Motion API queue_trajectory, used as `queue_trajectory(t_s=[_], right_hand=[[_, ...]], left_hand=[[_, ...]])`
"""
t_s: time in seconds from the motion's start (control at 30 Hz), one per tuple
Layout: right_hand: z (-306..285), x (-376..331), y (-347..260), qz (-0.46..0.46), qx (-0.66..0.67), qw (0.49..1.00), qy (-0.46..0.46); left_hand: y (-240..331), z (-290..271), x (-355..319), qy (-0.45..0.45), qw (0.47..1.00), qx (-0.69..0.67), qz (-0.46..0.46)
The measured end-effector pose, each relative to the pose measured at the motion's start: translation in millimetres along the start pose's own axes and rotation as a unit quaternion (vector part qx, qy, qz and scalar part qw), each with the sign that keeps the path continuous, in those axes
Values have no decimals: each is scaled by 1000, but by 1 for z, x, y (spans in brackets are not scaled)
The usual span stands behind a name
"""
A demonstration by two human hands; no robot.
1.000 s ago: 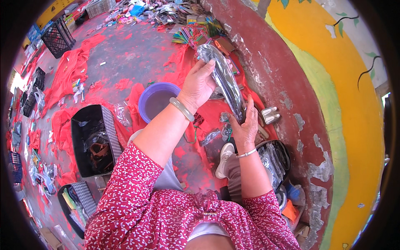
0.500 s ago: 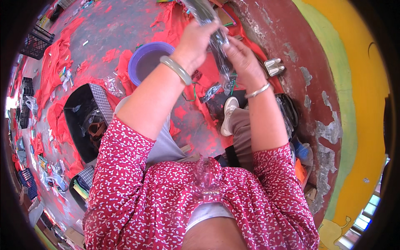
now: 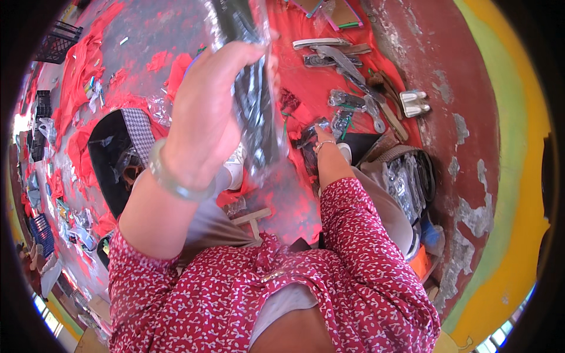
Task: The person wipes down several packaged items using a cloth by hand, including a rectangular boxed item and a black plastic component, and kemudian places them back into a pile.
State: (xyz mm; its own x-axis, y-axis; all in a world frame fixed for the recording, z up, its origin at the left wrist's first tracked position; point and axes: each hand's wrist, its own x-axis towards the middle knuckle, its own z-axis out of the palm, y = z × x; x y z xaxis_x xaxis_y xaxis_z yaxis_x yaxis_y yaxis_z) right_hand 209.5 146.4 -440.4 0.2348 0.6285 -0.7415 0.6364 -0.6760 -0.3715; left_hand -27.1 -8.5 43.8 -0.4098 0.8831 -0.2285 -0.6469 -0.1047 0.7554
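Note:
Raised close in front of me, my left hand (image 3: 220, 97) is wrapped round a long black packet in clear plastic (image 3: 256, 120). The packet's upper end runs out of the picture, and what is inside cannot be made out. Low over the floor, my right hand (image 3: 323, 136) has its fingers closed at a dark plastic-wrapped bundle (image 3: 308, 136); part of the grip is hidden. Just to its right lies another small wrapped bundle (image 3: 341, 122) with a green tie, and a further one (image 3: 347, 100) sits beyond it.
Grey and brown straps (image 3: 341, 62) lie on red cloth ahead. An open bag (image 3: 406, 182) of wrapped things stands by my right leg. At left is a black box (image 3: 109, 165) with a checked flap. A peeling red wall (image 3: 447, 117) bounds the right side.
My right hand has let go of the long packet and moved down to the bundles on the floor. My left hand still holds the packet, now nearer and further left.

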Motion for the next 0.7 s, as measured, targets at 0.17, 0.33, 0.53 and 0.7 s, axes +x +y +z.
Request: queue_trajectory(t_s=[0.17, 0.33, 0.53, 0.7], right_hand=[[17, -26, -33, -32, -87, 992, 90], [15, 56, -8, -39, -41, 997, 48], [-46, -39, -64, -54, 328, 929, -160], [-129, -113, -153, -226, 466, 780, -351]], left_hand=[[-4, 2, -8, 115, 993, 4, 5], [-3, -9, 15, 73, 996, 3, -42], [-6, -9, 2, 79, 996, 11, -32], [-9, -7, 5, 17, 998, 50, 16]])
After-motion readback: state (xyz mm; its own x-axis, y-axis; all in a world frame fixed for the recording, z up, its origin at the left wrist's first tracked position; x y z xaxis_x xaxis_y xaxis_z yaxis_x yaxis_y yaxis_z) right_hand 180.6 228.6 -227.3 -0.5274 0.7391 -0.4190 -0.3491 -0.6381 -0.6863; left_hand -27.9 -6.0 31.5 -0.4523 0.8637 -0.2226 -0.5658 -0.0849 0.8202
